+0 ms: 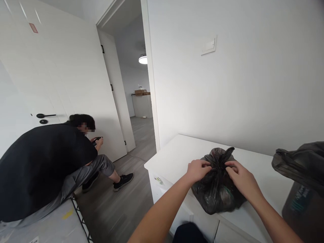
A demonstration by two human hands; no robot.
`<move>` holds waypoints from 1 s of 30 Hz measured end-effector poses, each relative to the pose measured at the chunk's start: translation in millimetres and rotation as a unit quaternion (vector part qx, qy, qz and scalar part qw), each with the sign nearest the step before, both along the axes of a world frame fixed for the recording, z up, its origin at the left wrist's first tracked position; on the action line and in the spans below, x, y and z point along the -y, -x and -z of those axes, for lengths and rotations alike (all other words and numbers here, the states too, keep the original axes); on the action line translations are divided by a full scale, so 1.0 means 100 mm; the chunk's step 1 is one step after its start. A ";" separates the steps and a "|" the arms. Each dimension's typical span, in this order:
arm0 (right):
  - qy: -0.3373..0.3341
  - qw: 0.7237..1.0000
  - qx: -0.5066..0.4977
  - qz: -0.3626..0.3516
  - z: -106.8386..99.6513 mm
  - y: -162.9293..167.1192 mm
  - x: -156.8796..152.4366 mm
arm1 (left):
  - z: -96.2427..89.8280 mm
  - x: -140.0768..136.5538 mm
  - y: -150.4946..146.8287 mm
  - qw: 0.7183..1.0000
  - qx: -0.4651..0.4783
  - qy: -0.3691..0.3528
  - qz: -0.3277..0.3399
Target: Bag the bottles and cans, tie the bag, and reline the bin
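Note:
A black, slightly see-through plastic bag [214,199] with things inside sits on the white cabinet [174,157]. Its top is gathered into what looks like a knot, with a loose end sticking up to the right. My left hand [198,170] pinches the plastic on the left side of the gathered neck. On the opposite side, the fingertips of my right hand [239,173] close on the neck's plastic. What fills the bag cannot be made out, though a patch of green shows through.
A second dark plastic bag [303,162] stands at the right, partly cut off. On the left, a person [48,162] in a black top sits on a plastic-covered mattress [50,229], bent over something handheld. Behind them are a white door [63,67] and a doorway.

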State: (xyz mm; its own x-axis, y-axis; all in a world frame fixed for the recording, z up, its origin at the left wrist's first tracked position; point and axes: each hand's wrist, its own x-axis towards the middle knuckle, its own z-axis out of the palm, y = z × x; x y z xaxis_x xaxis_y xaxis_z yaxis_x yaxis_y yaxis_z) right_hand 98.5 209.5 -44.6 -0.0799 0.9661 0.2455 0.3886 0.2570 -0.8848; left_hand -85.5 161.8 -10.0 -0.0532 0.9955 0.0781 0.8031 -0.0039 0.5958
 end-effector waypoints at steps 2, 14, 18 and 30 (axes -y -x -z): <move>-0.008 0.994 0.102 -0.022 0.13 -0.05 -0.11 | 0.04 -0.06 0.00 1.000 -0.022 0.000 0.011; -0.115 0.990 0.072 -0.027 0.26 -0.13 -0.25 | -0.03 -0.26 0.18 0.989 -0.121 -0.057 0.071; -0.122 0.990 -0.021 -0.064 0.12 -0.08 -0.17 | -0.12 -0.27 0.12 0.972 -0.164 -0.096 0.139; -0.092 0.990 -0.105 0.020 -0.01 -0.30 0.02 | -0.35 -0.43 0.40 0.979 -0.142 -0.145 -0.020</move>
State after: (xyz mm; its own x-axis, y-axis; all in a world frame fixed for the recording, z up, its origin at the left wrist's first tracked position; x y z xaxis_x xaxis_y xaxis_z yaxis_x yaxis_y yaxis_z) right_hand 128.3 207.7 -43.1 0.0293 0.9052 0.4240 0.2142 0.4086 -0.8872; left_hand -125.2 204.9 24.6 -0.0270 0.9265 0.3754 0.9391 -0.1052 0.3272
